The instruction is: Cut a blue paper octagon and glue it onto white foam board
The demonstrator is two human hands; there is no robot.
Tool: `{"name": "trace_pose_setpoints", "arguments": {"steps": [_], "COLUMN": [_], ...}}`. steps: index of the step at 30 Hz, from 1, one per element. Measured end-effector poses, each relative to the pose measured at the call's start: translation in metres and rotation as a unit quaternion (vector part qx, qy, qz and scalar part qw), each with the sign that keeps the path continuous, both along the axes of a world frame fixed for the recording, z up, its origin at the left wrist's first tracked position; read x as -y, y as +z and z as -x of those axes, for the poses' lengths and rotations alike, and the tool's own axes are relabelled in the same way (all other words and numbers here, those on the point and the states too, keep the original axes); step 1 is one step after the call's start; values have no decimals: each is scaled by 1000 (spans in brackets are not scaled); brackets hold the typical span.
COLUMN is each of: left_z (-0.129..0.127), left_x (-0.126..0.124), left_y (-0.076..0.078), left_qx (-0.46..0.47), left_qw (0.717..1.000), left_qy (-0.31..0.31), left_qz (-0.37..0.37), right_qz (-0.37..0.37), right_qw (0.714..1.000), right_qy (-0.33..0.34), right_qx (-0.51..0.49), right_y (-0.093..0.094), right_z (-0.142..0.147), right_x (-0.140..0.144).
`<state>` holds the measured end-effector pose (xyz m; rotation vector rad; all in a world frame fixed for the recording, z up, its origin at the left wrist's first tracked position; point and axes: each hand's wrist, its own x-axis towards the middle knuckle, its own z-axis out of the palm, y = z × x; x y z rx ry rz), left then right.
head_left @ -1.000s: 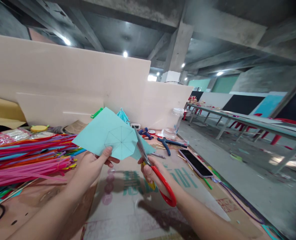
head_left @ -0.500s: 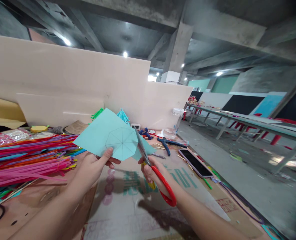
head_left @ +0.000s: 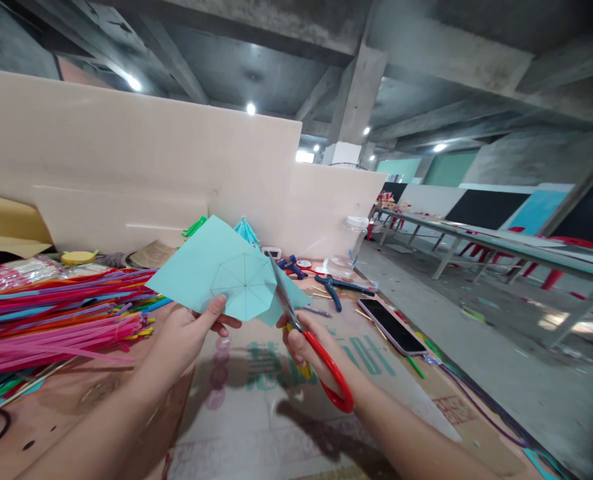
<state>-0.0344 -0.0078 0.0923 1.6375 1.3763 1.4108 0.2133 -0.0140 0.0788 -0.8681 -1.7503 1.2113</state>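
Observation:
Between thumb and fingers, my left hand (head_left: 203,323) pinches a sheet of light turquoise paper (head_left: 201,263) by its lower edge. An octagon with lines crossing at its centre is drawn on the sheet. My right hand (head_left: 309,347) is closed round scissors (head_left: 331,373) with red and yellow handles. Their blades lie at the octagon's right edge, and a partly cut flap of the paper (head_left: 293,293) hangs behind them. Both hands are raised over a printed cardboard sheet (head_left: 256,427).
Bundles of coloured pipe cleaners (head_left: 61,327) lie at left. To the right are a phone (head_left: 392,327), a blue-handled tool (head_left: 332,293) and a clear plastic jar (head_left: 351,243). A small turquoise paper umbrella (head_left: 247,232) stands before the pale partition (head_left: 141,147).
Hands, paper and scissors are almost where they were. Only a very slight shift of the sheet shows.

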Motion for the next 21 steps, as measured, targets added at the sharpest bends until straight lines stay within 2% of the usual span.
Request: {"name": "trace_pose_setpoints", "arguments": {"steps": [7,21], "left_z": [-1,-3], "left_x": [0,3], "left_y": [1,5], "left_qx": [17,-5], "left_qw": [999,999], "left_qy": [-27,-29], "left_qz": [7,13], "right_qz": [8,9], "right_qw": [1000,1000], "right_qy": [11,-2], "right_qx": [-4,3], "right_y": [1,3], "right_z": [0,1], "right_x": [0,3]}}
